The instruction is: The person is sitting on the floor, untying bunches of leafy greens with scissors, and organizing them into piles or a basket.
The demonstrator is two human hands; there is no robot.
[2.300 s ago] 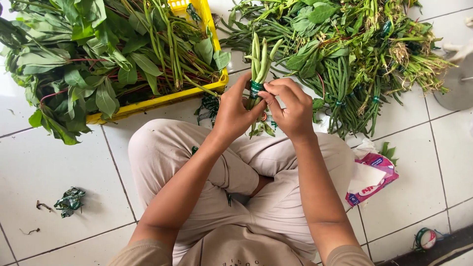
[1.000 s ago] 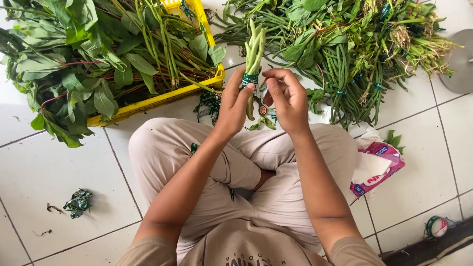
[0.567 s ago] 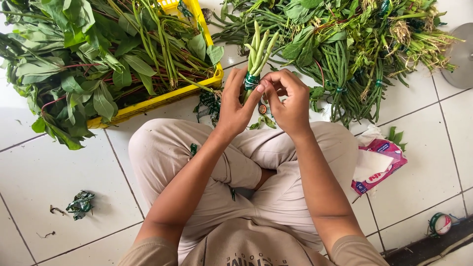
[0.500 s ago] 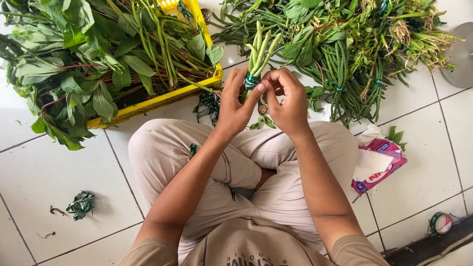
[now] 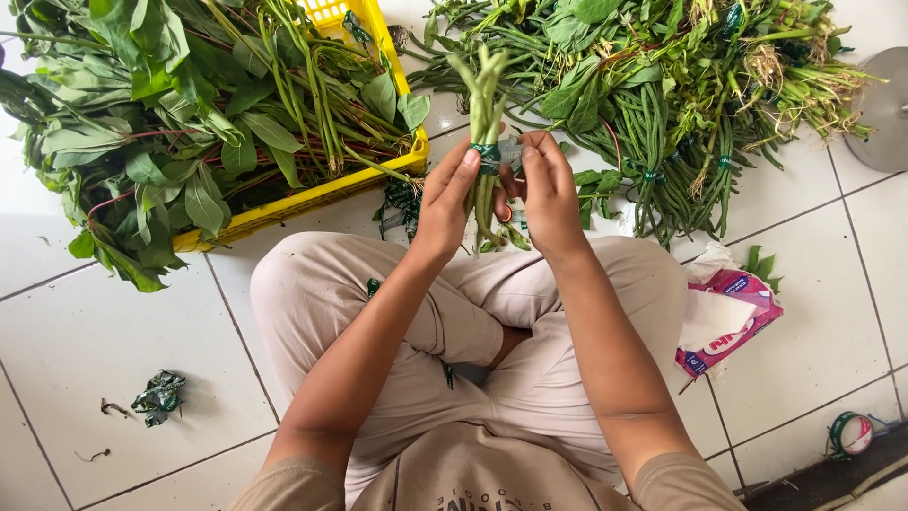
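Hands risen slightly, left hand (image 5: 446,201), right hand (image 5: 547,189), gripping taped stalk bundle (image 5: 485,104)

The yellow crate (image 5: 312,197) is mostly buried under leafy greens (image 5: 161,123), which run past the top and left edges. A grey metal disc (image 5: 884,109) is cut by the right edge. Fingers of the right hand (image 5: 549,194) cover part of the green band (image 5: 487,154), its fastening indiscernible.

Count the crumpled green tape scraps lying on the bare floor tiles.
1 clearly: a crumpled green scrap on the tile left of the person's knee. More green tape lies by the yellow crate; others may be hidden.
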